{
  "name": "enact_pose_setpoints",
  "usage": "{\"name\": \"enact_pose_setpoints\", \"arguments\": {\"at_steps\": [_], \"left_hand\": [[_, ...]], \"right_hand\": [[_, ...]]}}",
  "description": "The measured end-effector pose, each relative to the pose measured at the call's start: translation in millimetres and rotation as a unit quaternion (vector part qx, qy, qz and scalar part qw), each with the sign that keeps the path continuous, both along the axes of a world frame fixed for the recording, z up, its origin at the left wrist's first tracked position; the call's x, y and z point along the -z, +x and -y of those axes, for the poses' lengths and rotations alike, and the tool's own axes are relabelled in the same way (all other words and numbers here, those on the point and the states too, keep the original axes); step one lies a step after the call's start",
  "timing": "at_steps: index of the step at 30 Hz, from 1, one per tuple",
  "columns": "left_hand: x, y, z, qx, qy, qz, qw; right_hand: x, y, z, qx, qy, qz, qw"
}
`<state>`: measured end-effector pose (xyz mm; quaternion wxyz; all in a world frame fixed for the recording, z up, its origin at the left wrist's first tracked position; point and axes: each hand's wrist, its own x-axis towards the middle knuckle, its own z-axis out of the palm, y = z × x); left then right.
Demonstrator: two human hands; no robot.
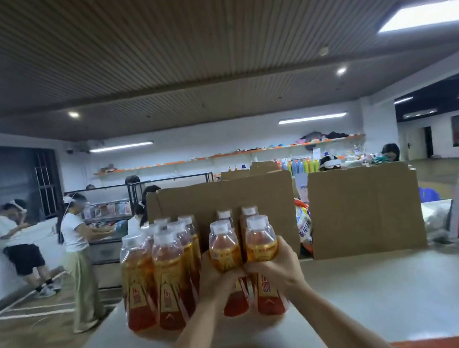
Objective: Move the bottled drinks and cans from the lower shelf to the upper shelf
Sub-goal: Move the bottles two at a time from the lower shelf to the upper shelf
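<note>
Two bottles stand side by side near the front of the upper shelf (373,286), one per hand. The left grip (219,280) is curled round the left bottle (224,248) and the right grip (277,264) round the right bottle (261,243), knuckles touching between them. Whether their bases are down on the shelf or just above it, I cannot tell. The step in hand looks like setting this pair in place. The next move would call for seating both flat, loosening the fingers without tipping them, then drawing the hands straight back. Two back bottles (225,216) stand right behind the pair, and a cluster (158,264) crowds just to the left. A carton (222,197) walls off the rear, so there is little room to push deeper. A second carton (366,208) stands to the right, with a bag (303,223) in between
</note>
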<state>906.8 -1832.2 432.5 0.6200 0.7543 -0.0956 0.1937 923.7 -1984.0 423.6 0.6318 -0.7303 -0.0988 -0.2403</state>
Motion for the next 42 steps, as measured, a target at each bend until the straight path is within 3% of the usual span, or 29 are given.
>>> {"name": "enact_pose_setpoints", "arguments": {"at_steps": [9, 17, 25, 42], "left_hand": [[11, 61, -5, 0.006, -0.036, -0.027, 0.999], [24, 80, -12, -0.022, 0.018, -0.002, 1.000], [32, 71, -10, -0.102, 0.124, -0.024, 0.987], [40, 83, -9, -0.124, 0.107, 0.014, 0.986]], "right_hand": [[10, 52, -8, -0.018, 0.035, 0.016, 0.999], [11, 65, -10, -0.025, 0.031, 0.017, 0.999], [22, 65, 10, -0.051, -0.076, -0.032, 0.995], [25, 64, 9, -0.001, -0.147, 0.024, 0.989]]}}
